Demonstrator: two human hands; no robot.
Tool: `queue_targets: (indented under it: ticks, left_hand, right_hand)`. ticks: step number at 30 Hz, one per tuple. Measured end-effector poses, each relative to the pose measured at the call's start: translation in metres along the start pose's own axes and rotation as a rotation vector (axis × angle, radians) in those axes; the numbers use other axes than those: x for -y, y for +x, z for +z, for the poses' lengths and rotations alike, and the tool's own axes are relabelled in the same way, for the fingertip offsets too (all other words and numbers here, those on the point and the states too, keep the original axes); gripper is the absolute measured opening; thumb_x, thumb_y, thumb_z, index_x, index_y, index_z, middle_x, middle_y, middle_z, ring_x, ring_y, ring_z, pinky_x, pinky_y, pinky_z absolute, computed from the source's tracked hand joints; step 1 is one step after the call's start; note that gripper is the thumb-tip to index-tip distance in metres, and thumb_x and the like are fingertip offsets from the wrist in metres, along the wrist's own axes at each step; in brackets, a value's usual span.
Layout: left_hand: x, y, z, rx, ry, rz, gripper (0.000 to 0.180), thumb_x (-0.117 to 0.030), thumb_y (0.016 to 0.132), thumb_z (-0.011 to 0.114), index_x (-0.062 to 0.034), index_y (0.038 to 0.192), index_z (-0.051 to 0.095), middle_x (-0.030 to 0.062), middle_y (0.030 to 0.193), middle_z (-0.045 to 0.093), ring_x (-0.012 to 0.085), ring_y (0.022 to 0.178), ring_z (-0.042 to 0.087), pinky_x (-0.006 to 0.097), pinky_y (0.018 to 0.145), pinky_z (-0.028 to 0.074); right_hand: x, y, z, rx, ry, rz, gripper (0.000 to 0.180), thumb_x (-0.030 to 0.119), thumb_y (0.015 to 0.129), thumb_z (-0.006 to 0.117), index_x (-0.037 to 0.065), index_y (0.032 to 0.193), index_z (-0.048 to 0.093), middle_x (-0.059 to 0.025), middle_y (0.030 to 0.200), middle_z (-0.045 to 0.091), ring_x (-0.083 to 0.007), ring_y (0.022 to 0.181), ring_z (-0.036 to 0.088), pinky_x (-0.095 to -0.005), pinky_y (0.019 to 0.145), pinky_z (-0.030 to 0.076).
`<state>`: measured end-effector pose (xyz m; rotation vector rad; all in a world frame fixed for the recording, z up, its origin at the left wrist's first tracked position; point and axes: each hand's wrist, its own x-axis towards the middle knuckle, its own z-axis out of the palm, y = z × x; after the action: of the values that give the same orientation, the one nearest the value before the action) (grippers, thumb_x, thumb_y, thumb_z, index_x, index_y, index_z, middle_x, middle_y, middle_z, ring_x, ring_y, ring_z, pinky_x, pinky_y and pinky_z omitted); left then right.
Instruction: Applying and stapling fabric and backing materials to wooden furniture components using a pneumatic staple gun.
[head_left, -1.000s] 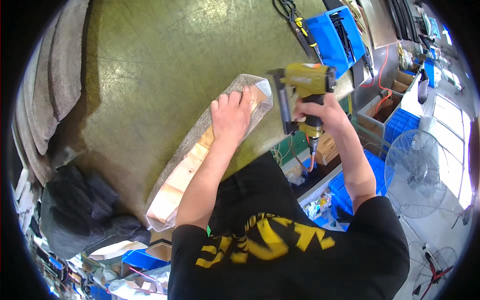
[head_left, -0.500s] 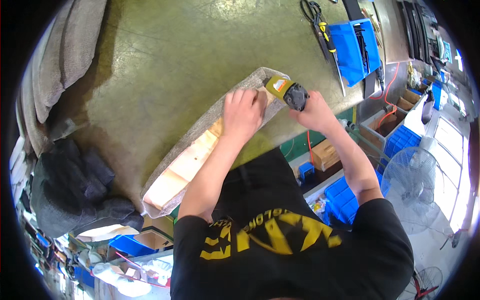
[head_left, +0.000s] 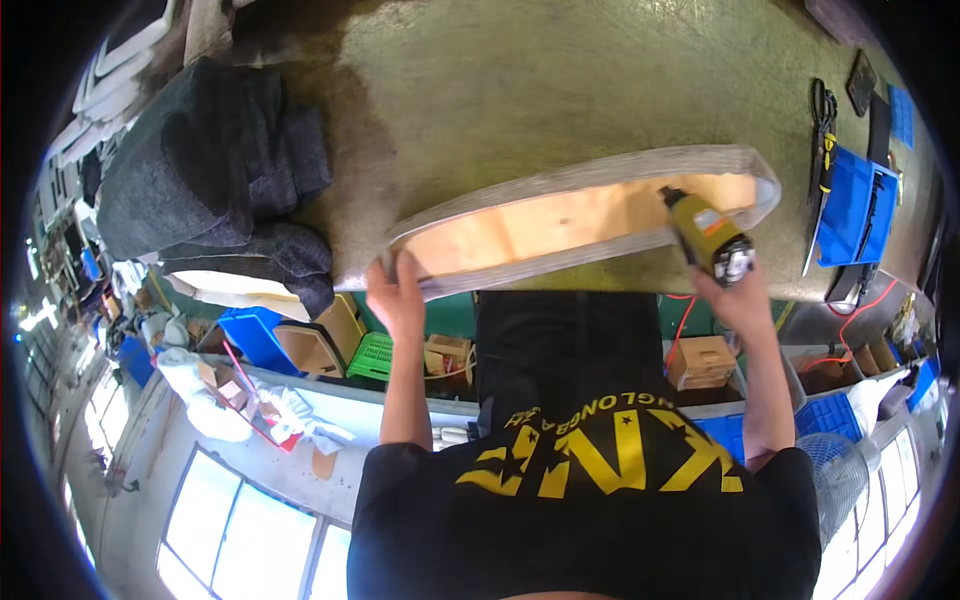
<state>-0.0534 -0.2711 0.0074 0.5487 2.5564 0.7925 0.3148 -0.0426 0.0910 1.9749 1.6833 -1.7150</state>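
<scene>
A long curved wooden panel, its rim wrapped in grey fabric, lies along the near edge of the worktable. Fingers and thumb of my left hand are closed over its left end. My right hand grips a yellow and black staple gun. The tool's dark nose is over the bare wood toward the panel's right end; whether it touches is not clear. My right hand partly hides the tool's handle.
Dark grey fabric is heaped on the table's left side. At the right lie black scissors, a yellow-handled tool and a blue bin. A green crate and a wooden box stand below the table edge.
The panel has turned from slanting to nearly level across the view. My left hand has moved from near its right end to its left end. The staple gun stays in my right hand.
</scene>
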Motion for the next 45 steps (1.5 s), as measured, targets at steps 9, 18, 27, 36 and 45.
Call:
queue_targets:
  ticks: [9, 18, 27, 36, 45]
  left_hand:
    - [-0.04, 0.011, 0.018, 0.263, 0.15, 0.629, 0.03, -0.016, 0.085, 0.073, -0.0065, 0.113, 0.068, 0.0106, 0.08, 0.059, 0.0336, 0.07, 0.063, 0.043, 0.063, 0.052]
    - [0.004, 0.028, 0.008, 0.296, 0.147, 1.124, 0.033, -0.004, 0.074, 0.069, -0.0066, 0.107, 0.071, 0.0035, 0.074, 0.052, 0.0207, 0.066, 0.058, 0.034, 0.057, 0.048]
    - [0.021, 0.03, 0.013, 0.293, 0.113, 1.149, 0.038, -0.007, 0.074, 0.068, -0.0067, 0.112, 0.071, 0.0023, 0.087, 0.062, 0.02, 0.072, 0.06, 0.033, 0.061, 0.049]
    - [0.018, 0.03, 0.017, 0.277, 0.086, 1.12, 0.029, -0.007, 0.075, 0.07, -0.0082, 0.104, 0.072, 0.0028, 0.088, 0.064, 0.0208, 0.071, 0.063, 0.035, 0.061, 0.051]
    - [0.009, 0.023, -0.003, 0.434, 0.052, 0.885, 0.025, -0.006, 0.076, 0.068, -0.0066, 0.101, 0.07, 0.0132, 0.099, 0.065, 0.0331, 0.088, 0.066, 0.043, 0.075, 0.054]
  right_hand:
    - [0.033, -0.023, 0.148, 0.172, -0.19, -0.288, 0.043, 0.011, 0.073, 0.076, -0.005, 0.111, 0.065, -0.0216, 0.08, 0.069, -0.034, 0.078, 0.072, -0.0367, 0.069, 0.055]
    - [0.037, -0.039, 0.172, -0.076, -0.344, -0.35, 0.045, 0.008, 0.072, 0.073, -0.006, 0.114, 0.064, -0.0254, 0.079, 0.067, -0.0413, 0.08, 0.069, -0.0396, 0.069, 0.055]
    - [0.083, -0.053, 0.203, 0.089, -0.153, -0.2, 0.029, 0.014, 0.075, 0.075, -0.004, 0.096, 0.068, -0.0196, 0.079, 0.071, -0.0336, 0.079, 0.072, -0.0388, 0.072, 0.055]
    - [0.067, -0.035, 0.217, 0.074, -0.328, -0.276, 0.043, 0.013, 0.072, 0.075, -0.004, 0.11, 0.064, -0.026, 0.088, 0.068, -0.0432, 0.091, 0.066, -0.044, 0.076, 0.055]
    - [0.015, -0.053, 0.144, -0.011, -0.112, -0.248, 0.042, 0.011, 0.071, 0.076, -0.001, 0.109, 0.065, -0.0234, 0.086, 0.069, -0.0397, 0.083, 0.069, -0.0412, 0.074, 0.055]
